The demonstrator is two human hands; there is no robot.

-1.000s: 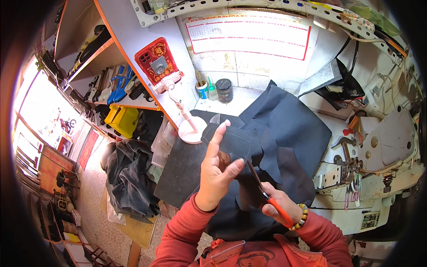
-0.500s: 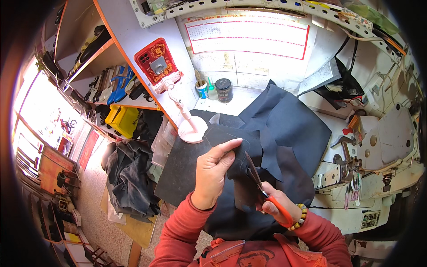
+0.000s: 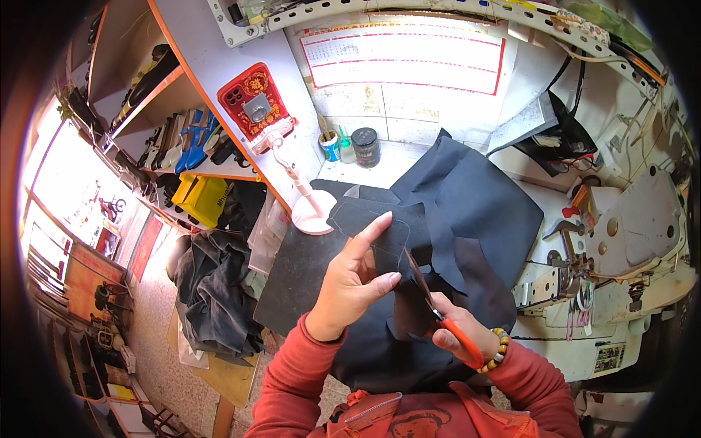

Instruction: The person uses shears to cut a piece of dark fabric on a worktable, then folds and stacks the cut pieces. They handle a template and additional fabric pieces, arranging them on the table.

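Note:
My left hand (image 3: 352, 286) lies over a black leather-like piece (image 3: 410, 223) with a thin pale outline drawn on it. Its index finger and thumb are spread apart, while the other fingers are partly hidden. Closed around scissors (image 3: 461, 340) with orange handles is my right hand (image 3: 469, 326). The dark blades point up and away, their tips at the piece beside my left thumb; whether they are cutting into it I cannot tell. Larger dark sheets (image 3: 475, 193) spread behind and under the piece, and more black material hangs toward my lap.
A white phone stand (image 3: 312, 213) holds a red-cased phone (image 3: 255, 101) at the left. Behind are a dark jar (image 3: 366, 148), a green-tipped bottle (image 3: 346, 148) and a brush pot (image 3: 329, 147). A sewing machine (image 3: 628, 233) stands right; shoe shelves (image 3: 157, 95) rise left.
My left thumb and index finger have moved apart, and the thumb has come down nearer the blades. More of the drawn outline shows. The scissors have shifted only slightly.

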